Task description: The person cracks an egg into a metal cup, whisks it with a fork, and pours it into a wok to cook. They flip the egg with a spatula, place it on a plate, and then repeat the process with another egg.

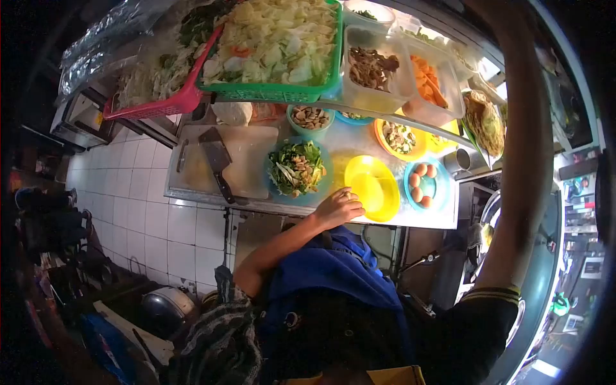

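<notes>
My left hand [340, 208] is at the near left rim of a yellow plate [375, 186], its fingers curled and closed on the edge. Nothing lies on that plate. Just left of it, a bowl holds chopped greens [297, 168]; to its right, several brown eggs [417, 194] sit on a light blue plate [439, 191]. My right arm [527, 141] reaches up along the right side, and its hand is out of the frame.
A cleaver [217, 157] rests on a white cutting board [247, 179] at the left. Above stand a green basket [269, 92] of sliced cabbage, a pink basket [154, 108] and plastic tubs [378, 97]. A metal cup [457, 161] stands beyond the eggs.
</notes>
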Demonstrator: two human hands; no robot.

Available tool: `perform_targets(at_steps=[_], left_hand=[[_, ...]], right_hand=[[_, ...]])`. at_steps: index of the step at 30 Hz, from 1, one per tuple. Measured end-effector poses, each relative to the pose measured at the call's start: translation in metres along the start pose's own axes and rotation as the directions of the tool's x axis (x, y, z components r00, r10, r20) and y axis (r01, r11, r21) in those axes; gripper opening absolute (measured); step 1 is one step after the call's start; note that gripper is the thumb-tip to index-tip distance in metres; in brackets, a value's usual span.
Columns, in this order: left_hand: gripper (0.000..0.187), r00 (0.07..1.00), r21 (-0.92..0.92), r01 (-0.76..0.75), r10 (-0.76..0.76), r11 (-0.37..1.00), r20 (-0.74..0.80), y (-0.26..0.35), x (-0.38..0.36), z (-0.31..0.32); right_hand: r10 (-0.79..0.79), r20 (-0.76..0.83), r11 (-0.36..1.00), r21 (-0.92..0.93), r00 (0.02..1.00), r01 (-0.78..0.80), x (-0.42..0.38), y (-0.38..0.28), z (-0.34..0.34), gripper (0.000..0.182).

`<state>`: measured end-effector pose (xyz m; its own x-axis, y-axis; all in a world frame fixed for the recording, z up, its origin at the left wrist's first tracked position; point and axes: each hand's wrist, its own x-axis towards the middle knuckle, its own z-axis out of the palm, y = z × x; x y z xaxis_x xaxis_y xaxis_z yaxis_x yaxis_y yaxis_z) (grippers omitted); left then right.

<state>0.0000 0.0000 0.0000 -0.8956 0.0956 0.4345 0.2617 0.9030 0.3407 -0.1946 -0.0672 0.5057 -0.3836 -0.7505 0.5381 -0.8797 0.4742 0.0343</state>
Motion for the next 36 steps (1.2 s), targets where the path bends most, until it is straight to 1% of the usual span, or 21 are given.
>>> perform_targets(at_steps=[2,3,5,6,7,8,9,11,13,14,17,18,20,21,23,24,27,30,33,34,36], left_hand=[[0.034,0.994,0.023,0.068,-0.070,0.997,0.086,0.016,0.021,0.016],[0.034,0.980,0.106,0.059,-0.077,0.993,0.181,-0.023,-0.033,-0.025],[0.035,0.995,0.113,0.096,-0.094,0.989,-0.017,-0.003,-0.021,-0.016],[0.036,0.994,0.043,0.106,-0.104,0.993,-0.035,0.005,-0.019,-0.022],[0.036,0.994,0.040,0.106,-0.104,0.994,-0.034,0.007,-0.029,-0.025],[0.037,0.982,-0.110,0.180,-0.185,0.978,-0.039,0.008,-0.039,-0.029],[0.037,0.964,-0.256,0.248,-0.265,0.934,-0.032,0.008,-0.050,-0.033],[0.032,0.943,-0.292,0.318,-0.334,0.902,-0.004,0.016,-0.069,-0.062],[0.028,0.863,-0.377,0.474,-0.504,0.796,0.020,0.015,-0.090,-0.076],[0.028,0.863,-0.375,0.474,-0.504,0.796,0.020,0.015,-0.092,-0.094],[0.025,0.819,-0.321,0.491,-0.555,0.810,-0.148,0.020,-0.075,-0.176],[0.022,0.801,-0.294,0.475,-0.546,0.830,-0.248,0.018,-0.063,-0.202],[0.025,0.778,-0.348,0.407,-0.520,0.845,-0.354,0.015,-0.041,-0.259],[0.026,0.790,-0.220,0.310,-0.379,0.925,-0.482,0.019,-0.024,-0.288],[0.026,0.793,0.121,0.143,-0.040,0.982,-0.608,0.030,0.013,-0.348],[0.026,0.740,0.074,0.073,-0.004,0.995,-0.672,0.032,0.028,-0.360],[0.026,0.705,0.357,-0.046,0.284,0.933,-0.650,0.038,0.074,-0.400],[0.030,0.648,0.483,-0.041,0.392,0.874,-0.654,0.026,0.117,-0.403],[0.032,0.626,0.601,0.038,0.450,0.798,-0.637,0.016,0.153,-0.403],[0.031,0.638,0.610,0.123,0.409,0.783,-0.653,0.013,0.162,-0.400],[0.034,0.640,0.697,0.242,0.429,0.675,-0.638,-0.007,0.179,-0.395]], right_hand=[[-0.012,0.072,1.000,-0.003,0.997,0.013,-0.005,0.000,-0.010,0.036],[0.051,0.028,0.994,0.096,0.998,-0.054,-0.003,-0.001,0.008,0.036],[-0.026,0.041,0.970,0.243,0.999,0.015,0.016,0.028,0.021,0.033],[-0.035,0.051,0.973,0.229,0.998,0.022,0.019,0.027,0.019,0.033],[0.147,0.102,0.929,0.327,0.984,-0.173,0.020,0.025,0.018,0.032],[0.316,0.167,0.840,0.409,0.934,-0.357,0.022,0.022,0.017,0.031],[0.316,0.166,0.840,0.408,0.934,-0.357,0.015,0.016,0.013,0.031],[0.186,0.205,0.708,0.650,0.961,-0.276,-0.005,0.002,0.005,0.031],[0.147,0.422,0.458,0.772,0.894,-0.440,0.087,0.129,0.047,0.029],[0.124,0.522,0.328,0.781,0.844,-0.532,0.131,0.191,0.067,0.028],[0.203,0.247,0.667,0.674,0.948,-0.318,0.007,0.009,0.005,0.026],[0.109,0.242,0.602,0.756,0.964,-0.258,0.040,0.043,0.027,0.027],[-0.081,0.226,0.420,0.891,0.971,-0.173,0.106,0.110,0.070,0.028],[-0.084,0.221,0.420,0.892,0.972,-0.167,0.104,0.110,0.071,0.028],[-0.064,0.410,0.352,0.862,0.910,-0.364,0.090,0.093,0.057,0.038],[-0.079,0.246,0.676,0.725,0.966,-0.129,-0.011,-0.007,-0.012,0.055],[-0.219,0.010,0.870,0.455,0.976,0.190,-0.008,0.003,0.000,0.054],[-0.316,-0.092,0.920,0.212,0.944,0.329,0.017,0.022,0.027,0.054],[-0.399,-0.201,0.914,-0.165,0.895,0.371,0.044,0.056,0.081,0.053],[-0.401,-0.202,0.913,-0.165,0.894,0.372,0.029,0.037,0.064,0.053],[-0.371,-0.299,0.882,0.184,0.879,0.434,-0.004,0.002,0.035,0.033]])
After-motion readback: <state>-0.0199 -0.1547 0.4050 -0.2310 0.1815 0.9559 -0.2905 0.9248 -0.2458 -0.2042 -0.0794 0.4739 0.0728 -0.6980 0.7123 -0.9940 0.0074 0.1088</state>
